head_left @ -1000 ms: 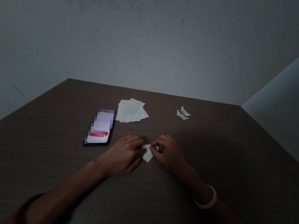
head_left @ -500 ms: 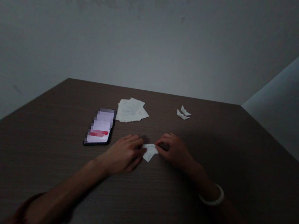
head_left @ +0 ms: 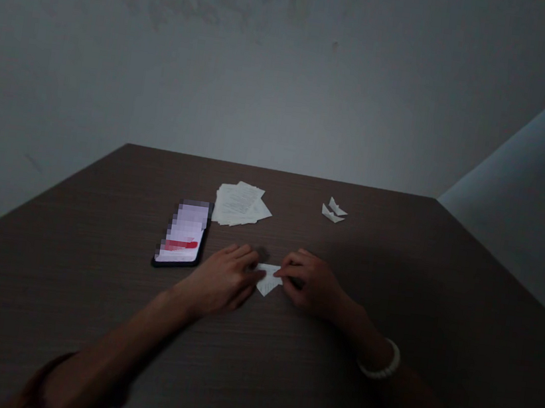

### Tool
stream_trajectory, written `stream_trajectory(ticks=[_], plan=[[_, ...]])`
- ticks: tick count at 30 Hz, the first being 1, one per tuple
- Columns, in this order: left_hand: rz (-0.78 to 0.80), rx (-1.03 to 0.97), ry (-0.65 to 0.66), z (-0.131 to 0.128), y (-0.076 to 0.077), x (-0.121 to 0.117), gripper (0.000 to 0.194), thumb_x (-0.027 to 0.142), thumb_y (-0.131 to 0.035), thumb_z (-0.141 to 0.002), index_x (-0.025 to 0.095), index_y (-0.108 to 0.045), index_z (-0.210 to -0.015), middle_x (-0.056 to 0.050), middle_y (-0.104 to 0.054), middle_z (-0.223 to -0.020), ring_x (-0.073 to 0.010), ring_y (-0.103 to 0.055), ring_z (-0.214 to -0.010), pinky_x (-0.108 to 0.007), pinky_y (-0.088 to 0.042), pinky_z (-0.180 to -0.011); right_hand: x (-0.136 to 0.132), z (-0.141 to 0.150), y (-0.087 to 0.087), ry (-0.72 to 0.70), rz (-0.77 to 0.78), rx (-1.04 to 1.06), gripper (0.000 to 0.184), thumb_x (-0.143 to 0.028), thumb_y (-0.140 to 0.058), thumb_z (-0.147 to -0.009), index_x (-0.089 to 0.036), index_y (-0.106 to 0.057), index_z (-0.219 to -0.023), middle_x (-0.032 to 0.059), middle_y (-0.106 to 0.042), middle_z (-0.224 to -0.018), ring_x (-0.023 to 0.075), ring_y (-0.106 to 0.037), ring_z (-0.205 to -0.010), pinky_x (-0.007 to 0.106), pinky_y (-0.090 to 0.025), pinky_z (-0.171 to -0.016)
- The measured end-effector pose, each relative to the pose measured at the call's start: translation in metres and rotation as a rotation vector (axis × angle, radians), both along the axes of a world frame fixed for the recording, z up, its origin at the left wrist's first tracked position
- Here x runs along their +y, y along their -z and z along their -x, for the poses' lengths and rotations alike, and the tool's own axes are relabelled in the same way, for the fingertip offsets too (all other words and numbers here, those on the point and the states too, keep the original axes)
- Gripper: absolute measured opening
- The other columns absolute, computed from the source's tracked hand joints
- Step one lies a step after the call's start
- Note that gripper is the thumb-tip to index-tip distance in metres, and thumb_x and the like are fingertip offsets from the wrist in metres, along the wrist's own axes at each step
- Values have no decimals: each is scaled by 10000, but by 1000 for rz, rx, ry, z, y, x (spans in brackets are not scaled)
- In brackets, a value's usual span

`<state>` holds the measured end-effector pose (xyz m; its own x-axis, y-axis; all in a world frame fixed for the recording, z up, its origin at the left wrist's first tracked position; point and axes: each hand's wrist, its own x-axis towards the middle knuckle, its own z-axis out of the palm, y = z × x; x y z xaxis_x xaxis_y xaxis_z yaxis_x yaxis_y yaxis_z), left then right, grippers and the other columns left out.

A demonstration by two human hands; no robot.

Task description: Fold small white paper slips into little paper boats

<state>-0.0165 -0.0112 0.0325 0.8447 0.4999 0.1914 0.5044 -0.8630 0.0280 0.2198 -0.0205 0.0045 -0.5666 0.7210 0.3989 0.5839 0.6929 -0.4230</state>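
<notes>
A small folded white paper (head_left: 268,280) lies on the dark wooden table (head_left: 390,300) between my hands. My left hand (head_left: 222,280) lies on the table with its fingertips pressing the paper's left edge. My right hand (head_left: 309,284), a pale bead bracelet (head_left: 381,363) on its wrist, has its fingers curled and pinched on the paper's right edge. Both hands hold the paper flat against the table.
A phone (head_left: 183,234) with a lit screen lies left of my hands. A loose stack of white paper sheets (head_left: 240,203) sits behind it. Two small folded paper shapes (head_left: 334,210) rest at the far right of the table. Grey walls rise behind.
My right hand has shifted slightly left along the paper's right edge, and the paper now lies flatter. My left hand has stayed in place.
</notes>
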Motion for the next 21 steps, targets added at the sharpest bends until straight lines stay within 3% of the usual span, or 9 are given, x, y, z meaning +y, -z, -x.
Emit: stream_trajectory(ticks=[7, 13, 21], plan=[[100, -131, -72, -2, 4, 1, 252, 240, -512, -896, 187, -697, -1059, -101, -577, -1016, -251, -518, -927, -411, -441, -814, -1, 3, -2, 18, -7, -11, 158, -150, -648, -802, -201, -719, -934, 51, -648, -912, 184, -559, -845, 309, -454, -773], [236, -327, -232, -9, 16, 5, 194, 231, -517, -894, 164, -691, -837, -77, -597, -897, -237, -529, -908, -406, -452, -825, -3, 10, 2, -11, -21, -9, 123, -233, -627, -853, -210, -726, -923, 46, -646, -898, 177, -555, -827, 301, -443, -762], [224, -381, -318, -12, 21, 8, 102, 259, -623, -832, 173, -677, -817, -61, -609, -850, -241, -536, -878, -400, -457, -789, -6, 15, 0, -41, -23, -10, 105, -239, -639, -851, -218, -734, -893, 37, -640, -873, 170, -546, -806, 292, -426, -723]])
